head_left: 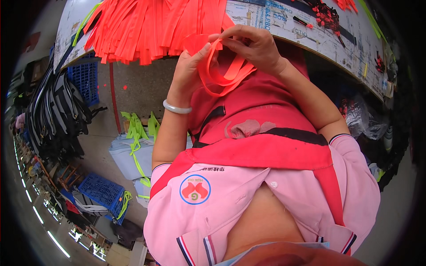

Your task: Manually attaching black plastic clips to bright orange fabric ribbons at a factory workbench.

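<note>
A flat orange-red webbing strap (pixel 239 74) hangs in a loop between my two hands, just off the near edge of the table. My left hand (pixel 190 66), with a pale bangle at its wrist, is closed on one part of the strap, thumb uppermost. Thumb and forefinger of my right hand (pixel 256 48) pinch the strap close to the left fingertips. Exactly where the strap's ends lie is hidden by the fingers. Beside and beyond my left hand, a thick heap of similar orange-red straps (pixel 146 31) drapes over the table edge.
On the worn, printed tabletop (pixel 284 24) lie small red-and-black pieces (pixel 326 15) at the far right. Dark and grey straps (pixel 57 111) hang at left, near a blue crate (pixel 84 80). White bundles (pixel 122 153) with yellow-green strips and another blue crate (pixel 100 190) stand on the floor.
</note>
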Available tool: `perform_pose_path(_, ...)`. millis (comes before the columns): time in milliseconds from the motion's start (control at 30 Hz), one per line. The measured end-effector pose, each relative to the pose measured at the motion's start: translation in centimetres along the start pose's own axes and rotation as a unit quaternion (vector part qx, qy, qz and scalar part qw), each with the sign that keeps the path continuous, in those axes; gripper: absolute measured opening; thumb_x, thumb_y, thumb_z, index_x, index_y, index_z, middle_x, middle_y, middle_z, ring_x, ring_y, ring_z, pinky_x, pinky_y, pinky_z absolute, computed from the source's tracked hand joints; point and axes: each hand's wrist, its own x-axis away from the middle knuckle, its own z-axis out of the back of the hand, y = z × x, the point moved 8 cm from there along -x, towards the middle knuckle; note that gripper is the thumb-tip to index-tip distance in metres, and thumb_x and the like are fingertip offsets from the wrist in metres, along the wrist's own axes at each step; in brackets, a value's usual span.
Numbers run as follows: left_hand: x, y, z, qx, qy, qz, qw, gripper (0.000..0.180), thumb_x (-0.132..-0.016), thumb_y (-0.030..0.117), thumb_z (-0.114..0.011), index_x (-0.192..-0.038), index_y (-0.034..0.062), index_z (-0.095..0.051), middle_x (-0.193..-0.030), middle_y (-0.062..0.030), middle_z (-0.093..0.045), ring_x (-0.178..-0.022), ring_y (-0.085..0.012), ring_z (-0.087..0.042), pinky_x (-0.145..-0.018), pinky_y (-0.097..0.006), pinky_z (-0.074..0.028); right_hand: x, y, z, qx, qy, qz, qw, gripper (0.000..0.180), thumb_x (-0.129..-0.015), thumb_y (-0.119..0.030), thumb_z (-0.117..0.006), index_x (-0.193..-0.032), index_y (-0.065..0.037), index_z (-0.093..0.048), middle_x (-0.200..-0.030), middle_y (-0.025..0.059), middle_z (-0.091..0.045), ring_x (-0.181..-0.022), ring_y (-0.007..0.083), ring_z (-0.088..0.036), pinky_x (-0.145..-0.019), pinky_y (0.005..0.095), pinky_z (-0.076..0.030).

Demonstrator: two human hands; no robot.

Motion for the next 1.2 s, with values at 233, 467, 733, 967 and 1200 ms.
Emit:
perform_pose_path(233, 1.3, 3.3, -1.3, -0.191, 0.081, -0.19, 0.96, 0.035, -0.088, 0.004, -0.066, -0.121, -0.0004, -0.057, -0.09, 0.0006, -0.061, -0.084, -0.0078, -0.06, -0.076, -0.022, -0.05, 0.0, 0.8, -1.0, -0.155, -0.068, -0.174, 0.97, 0.023, -0.095, -0.02, -0.057, -0.103, 0.001, -0.061, -0.077, 0.0005, -0.059, -0.074, 0.0052, -0.052, -0.065, 0.0211, -0.044)
perform_pose_path(467, 1.2, 3.0, -0.9, -0.248, 0.084, -0.154, 0.953, 0.015, -0.086, 0.006, -0.068, -0.099, -0.0007, -0.066, -0.083, 0.0013, -0.064, -0.076, -0.0049, -0.058, -0.069, -0.019, -0.048, 0.0, -0.7, -1.5, 0.021, -0.116, 0.008, 0.993, 0.016, -0.094, -0.015, -0.054, -0.098, 0.0, -0.058, -0.073, 0.0144, -0.062, -0.063, 0.0265, -0.061, -0.06, 0.0347, -0.048)
perform_pose_path(733, 1.1, 2.4, -1.9, -0.361, 0.039, -0.246, 0.899, 0.004, -0.084, -0.001, -0.063, -0.088, -0.0003, -0.062, -0.077, -0.0017, -0.063, -0.069, -0.01, -0.057, -0.062, -0.025, -0.046, 1.5, 1.6, -2.9, 0.006, -0.161, -0.072, 0.984, 0.018, -0.091, -0.017, -0.053, -0.089, 0.001, -0.055, -0.062, 0.0113, -0.053, -0.057, 0.0215, -0.056, -0.054, 0.0342, -0.042)
perform_pose_path(967, 2.4, 3.1, -3.1, -0.527, 0.046, -0.39, 0.753, 0.021, -0.067, -0.007, -0.058, -0.087, 0.0005, -0.06, -0.081, -0.0143, -0.059, -0.075, -0.0329, -0.059, -0.065, -0.036, -0.049, 3.8, 4.6, -5.4, -0.369, -0.123, -0.378, 0.84, 0.018, -0.093, -0.018, -0.05, -0.077, -0.009, -0.054, -0.056, -0.0087, -0.033, -0.046, 0.0009, -0.023, -0.041, 0.0199, -0.019)
perform_pose_path(1200, 3.2, 3.3, -6.5, -0.519, 0.006, -0.429, 0.739, 0.016, -0.073, -0.001, -0.065, -0.088, -0.0016, -0.059, -0.079, -0.0147, -0.059, -0.073, -0.0288, -0.062, -0.067, -0.03, -0.049, 4.8, 7.0, -7.2, -0.321, -0.118, -0.419, 0.841, 0.015, -0.091, -0.019, -0.052, -0.079, -0.01, -0.055, -0.057, -0.0082, -0.037, -0.046, 0.0015, -0.027, -0.042, 0.0206, -0.021)
